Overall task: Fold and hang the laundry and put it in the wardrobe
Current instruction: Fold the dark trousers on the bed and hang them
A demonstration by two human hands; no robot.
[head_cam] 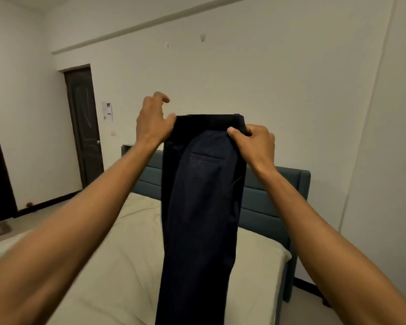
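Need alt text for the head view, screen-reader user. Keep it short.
Two bare hands hold dark navy trousers up by the waistband, legs hanging down over a bed with a cream sheet. The left hand pinches one corner, the right hand the other. Behind are a teal headboard, a white wall and a dark door.

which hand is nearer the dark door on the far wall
Left. The left hand pinches the trousers' waistband corner on the door side of the view; the right hand has its grip on the opposite corner, across the garment from the door.
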